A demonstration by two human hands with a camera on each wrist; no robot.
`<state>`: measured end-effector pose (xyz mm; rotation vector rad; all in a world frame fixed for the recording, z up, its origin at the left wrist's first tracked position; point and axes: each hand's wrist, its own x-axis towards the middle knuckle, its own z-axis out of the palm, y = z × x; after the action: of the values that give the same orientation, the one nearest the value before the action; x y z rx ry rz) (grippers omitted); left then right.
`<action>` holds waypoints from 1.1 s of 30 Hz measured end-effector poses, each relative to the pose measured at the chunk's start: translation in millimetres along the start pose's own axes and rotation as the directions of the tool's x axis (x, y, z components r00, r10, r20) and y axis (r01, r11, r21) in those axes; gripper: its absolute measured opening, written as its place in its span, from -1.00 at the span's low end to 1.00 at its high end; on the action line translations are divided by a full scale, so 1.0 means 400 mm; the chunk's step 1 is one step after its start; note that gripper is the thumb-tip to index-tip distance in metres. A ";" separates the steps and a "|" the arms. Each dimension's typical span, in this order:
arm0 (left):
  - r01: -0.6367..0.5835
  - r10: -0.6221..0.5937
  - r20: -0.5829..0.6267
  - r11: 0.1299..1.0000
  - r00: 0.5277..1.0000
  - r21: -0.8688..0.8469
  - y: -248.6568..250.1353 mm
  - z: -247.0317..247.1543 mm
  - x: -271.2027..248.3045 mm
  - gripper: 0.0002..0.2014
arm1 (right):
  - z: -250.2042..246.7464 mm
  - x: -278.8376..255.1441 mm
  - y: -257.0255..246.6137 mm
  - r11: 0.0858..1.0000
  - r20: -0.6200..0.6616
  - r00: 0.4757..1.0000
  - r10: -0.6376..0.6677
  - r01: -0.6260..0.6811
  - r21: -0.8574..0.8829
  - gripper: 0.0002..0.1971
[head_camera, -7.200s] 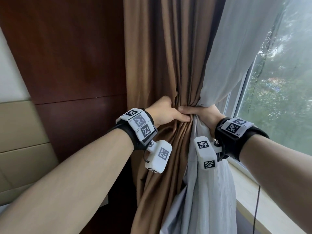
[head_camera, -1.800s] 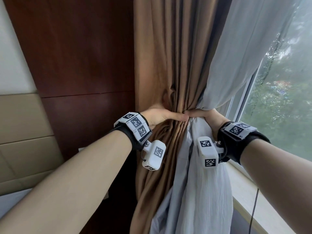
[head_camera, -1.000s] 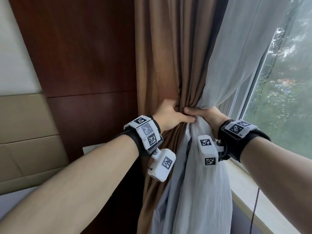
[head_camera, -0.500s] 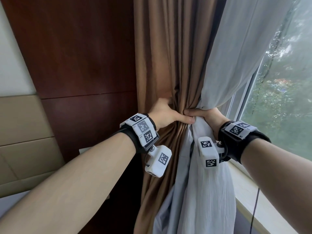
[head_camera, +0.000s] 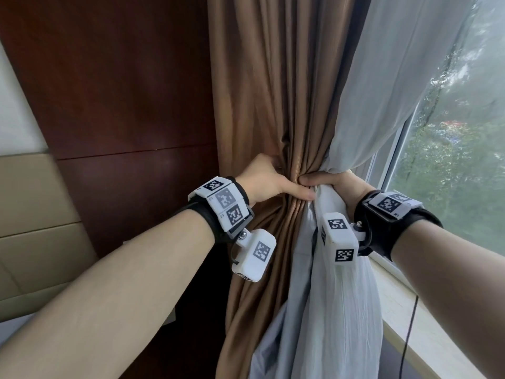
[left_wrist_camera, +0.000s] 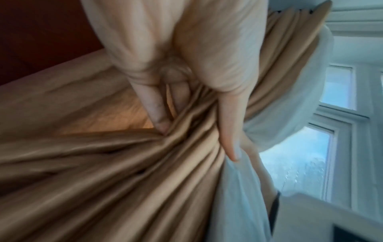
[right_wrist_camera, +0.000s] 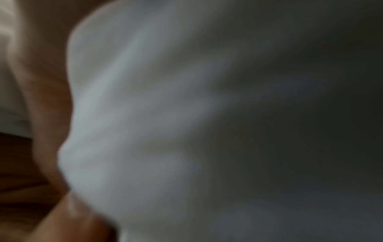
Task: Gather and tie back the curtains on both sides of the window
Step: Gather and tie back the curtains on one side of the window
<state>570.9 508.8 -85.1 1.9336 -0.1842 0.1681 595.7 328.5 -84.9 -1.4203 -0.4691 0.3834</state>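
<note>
Head view shows the left hand (head_camera: 262, 184) wrapped around the brown curtain (head_camera: 267, 77), thumb pressing the pleats, while the right hand (head_camera: 336, 184) clutches the grey sheer curtain (head_camera: 396, 77) beside the window (head_camera: 451, 160); both grips are closed on cloth. The bundle should probably be kept pinched tight at one height so no fold slips. No tie-back is visible; the right wrist view is blurred, fingers hidden.

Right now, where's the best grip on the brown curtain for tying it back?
Grip the brown curtain at its pinched waist, where the left hand holds it. The pleats converge there into a narrow bundle. Come from the wall side, fingers wrapping behind, since the right hand and white sheer crowd the window side.
</note>
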 end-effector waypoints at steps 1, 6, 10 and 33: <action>0.004 -0.002 -0.055 1.000 0.998 0.029 0.005 0.004 0.003 0.02 | 0.000 0.006 0.004 1.000 -0.030 0.999 -0.020 0.020 -0.003 -0.39; -0.011 0.027 -0.243 0.998 0.970 0.067 0.002 0.003 -0.003 0.14 | 0.000 0.011 0.007 0.998 -0.122 0.991 -0.061 0.061 -0.004 -0.36; 0.025 -0.018 -0.092 0.996 0.996 0.080 -0.010 -0.025 0.012 0.40 | 0.005 0.005 0.005 0.997 -0.090 0.993 -0.071 0.069 -0.019 -0.42; -0.162 0.169 0.079 0.983 0.982 -0.090 -0.002 0.042 -0.032 -0.59 | 0.036 -0.017 0.008 0.981 -0.123 0.975 -0.187 0.180 -0.069 -0.68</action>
<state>558.9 494.0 -94.6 1.8429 -0.4040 0.1843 582.4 337.3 -87.2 -1.4340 -0.5046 0.1290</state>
